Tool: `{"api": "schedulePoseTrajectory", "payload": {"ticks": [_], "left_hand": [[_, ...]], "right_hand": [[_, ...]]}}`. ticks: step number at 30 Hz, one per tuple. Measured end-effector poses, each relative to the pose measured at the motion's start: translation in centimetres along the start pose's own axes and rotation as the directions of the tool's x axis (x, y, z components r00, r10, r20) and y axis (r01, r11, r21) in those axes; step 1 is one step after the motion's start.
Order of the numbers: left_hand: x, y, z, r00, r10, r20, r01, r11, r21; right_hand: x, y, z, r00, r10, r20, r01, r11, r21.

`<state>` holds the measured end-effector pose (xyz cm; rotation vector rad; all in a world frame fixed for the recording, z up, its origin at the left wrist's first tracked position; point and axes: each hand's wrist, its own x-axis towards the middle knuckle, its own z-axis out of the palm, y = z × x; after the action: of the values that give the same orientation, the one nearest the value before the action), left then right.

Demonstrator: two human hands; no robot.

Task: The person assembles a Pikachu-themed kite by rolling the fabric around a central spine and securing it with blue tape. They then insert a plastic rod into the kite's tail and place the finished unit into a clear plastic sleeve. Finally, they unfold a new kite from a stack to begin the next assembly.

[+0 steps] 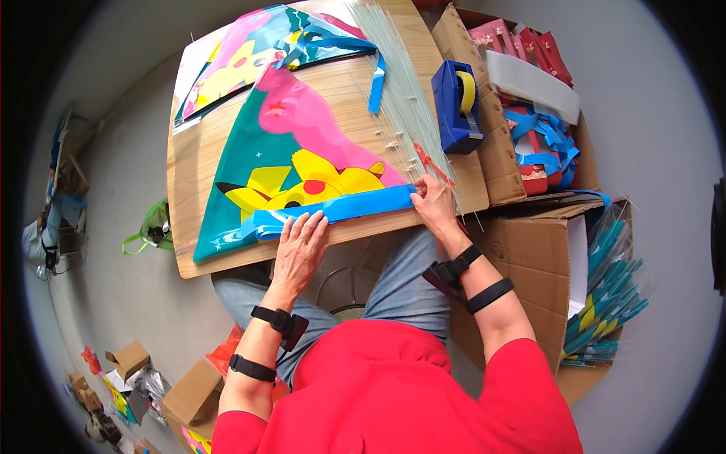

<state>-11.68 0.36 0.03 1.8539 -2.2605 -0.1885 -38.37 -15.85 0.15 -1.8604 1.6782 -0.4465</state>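
Observation:
A triangular printed sheet (249, 163), teal, pink and yellow like a kite's sail, lies on the wooden table (204, 144) before me. Along its near edge runs a flat blue plastic strip (363, 203), bunched in loose folds at its left end. My left hand (304, 238) rests on the strip near those folds, palm down with its fingers stretched out. At the sheet's right corner, my right hand (433, 200) pinches the other end of the strip between thumb and fingers. The fingertips partly cover that end.
More printed sheets (242, 68) and blue ribbon (376, 83) lie at the far side. Thin pale rods (404, 98) stretch along the right, beside a blue tape dispenser (456, 110). Cardboard boxes (522, 261) holding ribbon and rolled sheets stand right of the table.

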Motion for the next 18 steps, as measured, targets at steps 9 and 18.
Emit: {"api": "schedulePoseTrajectory", "payload": {"ticks": [9,18], "left_hand": [[-0.4,0.2,0.5,0.999,-0.034,-0.014,0.034,0.999,0.002],[-1.6,-0.5,0.1,0.986,-0.131,-0.099,0.131,0.991,-0.014]], "right_hand": [[-0.7,-0.8,0.8,0.984,-0.135,-0.113,0.103,0.961,-0.256],[-1.2,1.2,1.7,0.772,-0.634,0.039,0.592,0.696,-0.407]]}}
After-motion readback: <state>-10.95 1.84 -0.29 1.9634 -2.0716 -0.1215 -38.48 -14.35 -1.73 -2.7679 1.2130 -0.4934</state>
